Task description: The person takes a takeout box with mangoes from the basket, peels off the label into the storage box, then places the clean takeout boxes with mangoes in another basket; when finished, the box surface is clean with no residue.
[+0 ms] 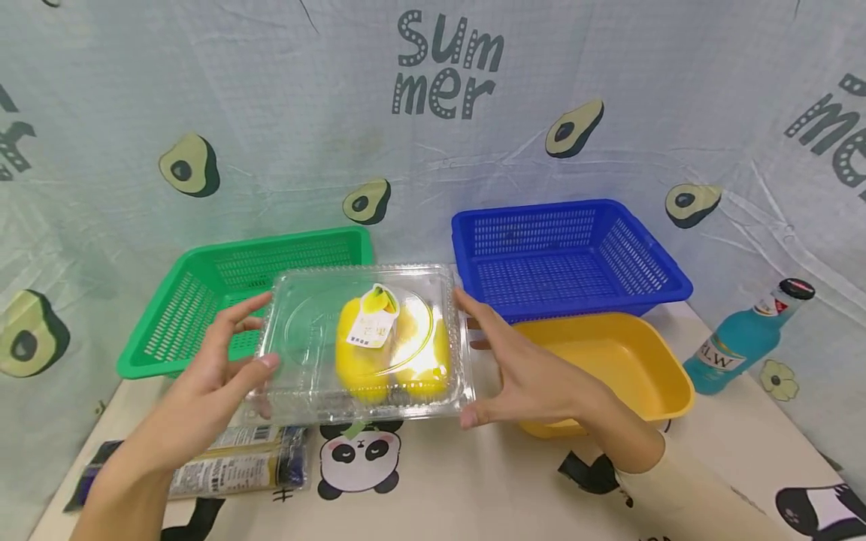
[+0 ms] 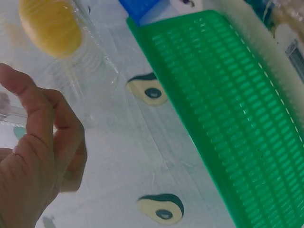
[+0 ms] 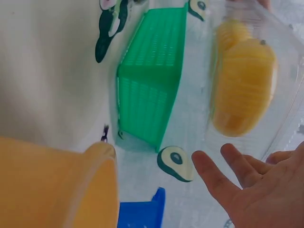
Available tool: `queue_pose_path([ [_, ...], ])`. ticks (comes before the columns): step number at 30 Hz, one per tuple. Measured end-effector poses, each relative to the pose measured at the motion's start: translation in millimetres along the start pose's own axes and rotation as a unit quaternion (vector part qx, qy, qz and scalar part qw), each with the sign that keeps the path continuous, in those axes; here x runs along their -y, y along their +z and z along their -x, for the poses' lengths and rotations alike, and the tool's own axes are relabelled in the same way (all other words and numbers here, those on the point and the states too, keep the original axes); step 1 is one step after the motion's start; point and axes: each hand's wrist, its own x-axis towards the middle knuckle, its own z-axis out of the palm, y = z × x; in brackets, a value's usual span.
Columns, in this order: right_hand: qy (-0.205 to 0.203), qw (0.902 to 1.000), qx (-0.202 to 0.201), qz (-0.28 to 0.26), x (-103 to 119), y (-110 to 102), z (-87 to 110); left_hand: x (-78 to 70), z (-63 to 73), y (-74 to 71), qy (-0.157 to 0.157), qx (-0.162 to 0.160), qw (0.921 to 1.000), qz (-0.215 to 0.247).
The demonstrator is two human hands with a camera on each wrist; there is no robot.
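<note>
A clear plastic clamshell box (image 1: 304, 338) is held up between both hands, tilted toward me. Yellow mangoes (image 1: 355, 368) sit in its right half, under a lid with a white mango label (image 1: 368, 323). My left hand (image 1: 210, 391) grips the left side, thumb in front and fingers partly hidden behind. On the opposite side my right hand (image 1: 534, 368) holds the edge with its fingers widely spread, the thumb by the near corner. The right wrist view shows the fingertips of this hand (image 3: 266, 185) at the box's side, below the mangoes (image 3: 244, 85).
Behind the box stand a green basket (image 1: 176, 308) at left and a blue basket (image 1: 541, 278) at right. A yellow basin (image 1: 622, 361) is beneath the right forearm. A blue bottle (image 1: 740, 342) stands far right. Plastic-wrapped packages (image 1: 230, 466) lie near the left arm.
</note>
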Motion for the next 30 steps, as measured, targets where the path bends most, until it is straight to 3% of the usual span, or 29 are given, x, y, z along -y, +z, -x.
queue_pose_path([
  [4,0.009,0.9998,0.007,0.019,-0.4,-5.9,14.0,-3.0,8.0,14.1,-0.017,0.019,0.9996,-0.009],
  [9,-0.004,0.9989,0.005,0.047,-2.7,-13.4,27.4,-8.6,15.4,32.9,-0.008,0.047,0.9987,0.019],
  [15,0.003,0.9930,0.015,0.117,-2.1,-16.9,39.6,-7.2,18.2,48.3,-0.004,0.067,0.9978,-0.001],
  [18,0.000,0.9895,0.010,0.144,-2.6,-18.4,45.2,-2.9,18.0,51.0,0.017,0.083,0.9964,0.006],
  [23,0.011,0.9910,0.012,0.133,-8.6,-16.1,53.0,4.6,18.9,56.0,0.049,0.118,0.9918,0.006],
  [30,0.013,0.9905,0.014,0.136,-17.2,-11.6,61.4,3.7,22.4,64.5,-0.012,0.121,0.9909,-0.057],
])
